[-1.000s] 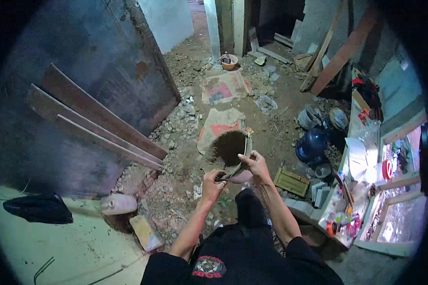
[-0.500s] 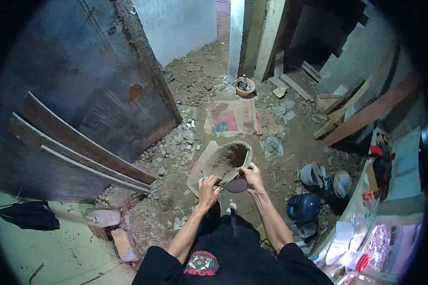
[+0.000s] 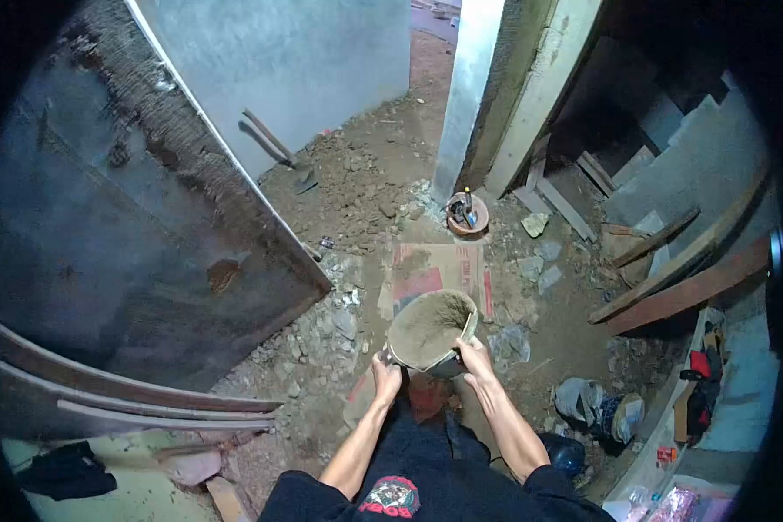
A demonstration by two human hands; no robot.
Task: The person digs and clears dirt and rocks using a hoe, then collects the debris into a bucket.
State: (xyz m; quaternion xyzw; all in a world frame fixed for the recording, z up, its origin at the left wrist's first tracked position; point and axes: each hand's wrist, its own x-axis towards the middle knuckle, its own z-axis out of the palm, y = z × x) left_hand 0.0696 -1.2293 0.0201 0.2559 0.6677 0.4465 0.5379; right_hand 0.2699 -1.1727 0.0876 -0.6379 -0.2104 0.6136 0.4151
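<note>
Between my two hands is a round bucket (image 3: 449, 370) with a pale, worn rim, tipped so that its open top faces me. Greyish-brown sand or dirt (image 3: 426, 329) shows inside it. My left hand (image 3: 387, 379) is closed on the near left side of the rim. On the right side, my right hand (image 3: 475, 358) grips the edge, thumb near the top. The bucket is in front of my body, over the near end of a flattened cardboard piece (image 3: 461, 265) on the ground.
A small basin (image 3: 468, 216) holding tools stands by the doorway post. Farther left, a long-handled shovel or hoe (image 3: 274, 143) leans against the wall. Rubble (image 3: 304, 348) lies along the left panel. Planks (image 3: 670, 300) and dirty containers (image 3: 583, 402) are on the right.
The bucket is now held farther forward, with my arms more extended and my left hand shifted to its side. My view has tilted up, bringing the long-handled tool into sight.
</note>
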